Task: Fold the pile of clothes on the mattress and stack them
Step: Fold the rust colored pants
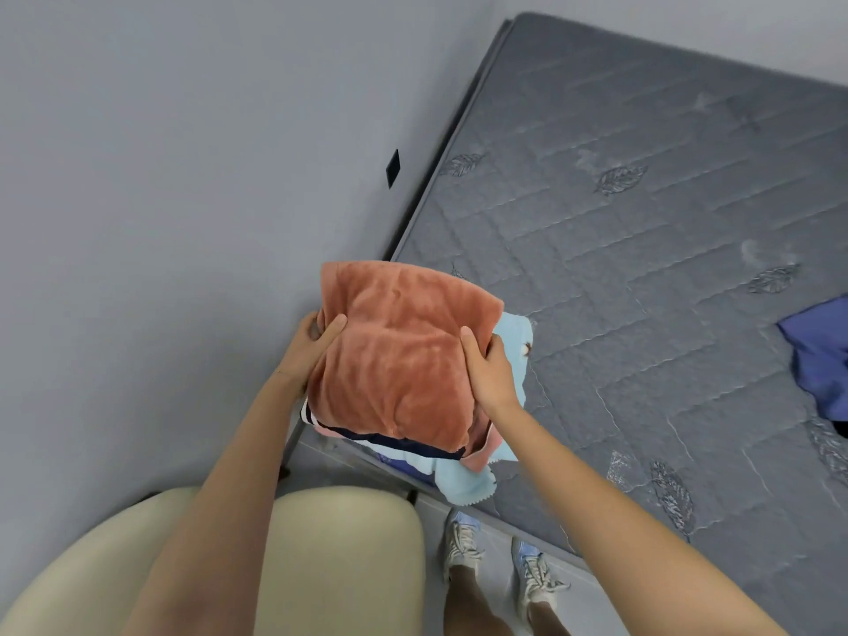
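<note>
Orange-topped stack of folded clothes [399, 360] at the mattress [642, 268] edge. Left hand [307, 346] and right hand [488, 374] grip its sides, thumbs on top. Blue garment [821, 360] lies well apart.

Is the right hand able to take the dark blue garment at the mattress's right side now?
Probably not yet: the right hand grips the orange folded cloth, as does the left hand. The mattress toward the dark blue garment looks bare.
</note>
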A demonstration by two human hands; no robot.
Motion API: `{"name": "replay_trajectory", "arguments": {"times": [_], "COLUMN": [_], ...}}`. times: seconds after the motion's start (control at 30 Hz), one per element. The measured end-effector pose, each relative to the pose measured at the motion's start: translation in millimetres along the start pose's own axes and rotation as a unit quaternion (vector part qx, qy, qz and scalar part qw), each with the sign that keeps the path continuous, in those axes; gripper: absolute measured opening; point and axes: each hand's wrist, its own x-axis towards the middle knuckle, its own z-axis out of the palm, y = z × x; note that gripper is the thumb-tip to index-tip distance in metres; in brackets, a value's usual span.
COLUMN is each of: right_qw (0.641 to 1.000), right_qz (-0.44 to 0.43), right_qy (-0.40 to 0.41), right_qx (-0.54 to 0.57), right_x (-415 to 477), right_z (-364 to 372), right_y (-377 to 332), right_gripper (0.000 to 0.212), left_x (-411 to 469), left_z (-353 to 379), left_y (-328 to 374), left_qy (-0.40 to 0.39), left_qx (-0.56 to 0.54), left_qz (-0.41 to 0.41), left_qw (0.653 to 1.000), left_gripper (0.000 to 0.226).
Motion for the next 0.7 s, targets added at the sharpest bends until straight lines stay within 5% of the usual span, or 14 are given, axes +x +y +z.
{"name": "replay_trajectory", "arguments": {"times": [0.1,0.27,0.43,0.7], "right_qw": [0.999,0.996,0.996,0.995], "right_qz": [0.013,0.04,0.055,0.063], "right_qy": [0.007,0.012,0.012,-0.001], "right_qx": [0.029,0.076,0.076,0.073], "right_x": [-0.4,-0.2,2.9,5.5], "right_z": [-7.8,-14.1,-18.9,-18.0], "right_y": [-13.5,-27.3,-25.0,-20.8], "right_gripper": [0.047,0.076,0.1,0.097], "left_x": [1.9,7.6,11.1,10.3], "left_z": [-7.6,-5.7,-3.0,1.5], "left_y": [11.6,22.6,30.9,36.0], "left_qy": [-0.031,-0.052,-0.07,-0.051], "left_qx": [0.005,0.004,0.027,0.028], "left_qz": [-0.01,-0.015,-0.023,-0.033], "left_qw": [0.999,0.999,0.997,0.998], "left_gripper": [0.071,0.09,0.098,0.094]}}
